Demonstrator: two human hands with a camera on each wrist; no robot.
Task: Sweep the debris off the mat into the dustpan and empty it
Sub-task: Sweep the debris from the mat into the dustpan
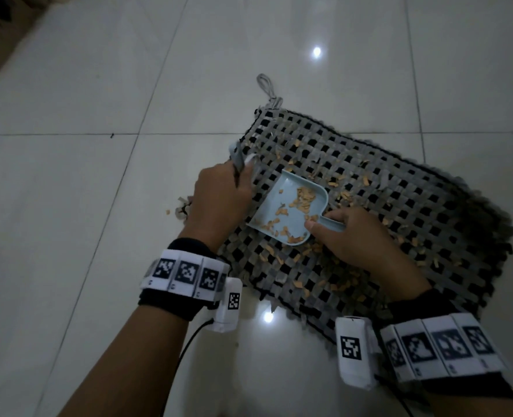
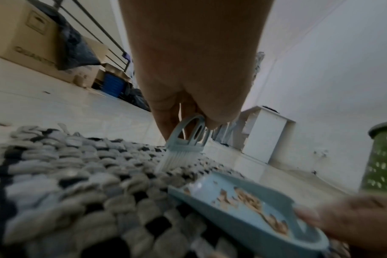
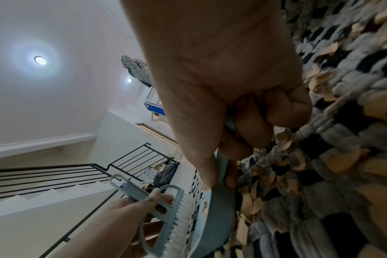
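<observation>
A grey-and-black woven mat (image 1: 399, 206) lies on the tiled floor, strewn with tan debris flakes (image 1: 345, 194). A light-blue dustpan (image 1: 288, 206) rests on the mat's left part with flakes inside; my right hand (image 1: 342, 233) grips its handle. In the right wrist view the dustpan (image 3: 219, 214) stands below the right hand's fingers (image 3: 230, 176). My left hand (image 1: 219, 194) holds a small light-blue brush (image 1: 238, 159) at the mat's left edge. In the left wrist view the brush (image 2: 183, 141) has its white bristles down on the mat (image 2: 77, 174), just beyond the dustpan (image 2: 243, 209).
A few flakes (image 1: 168, 211) lie on the tiles left of the mat. A green basket (image 2: 382, 157) and a white cabinet (image 2: 265, 136) stand by the wall. Cardboard boxes (image 2: 22, 34) line the left. A black stair railing (image 3: 55, 174) shows beyond.
</observation>
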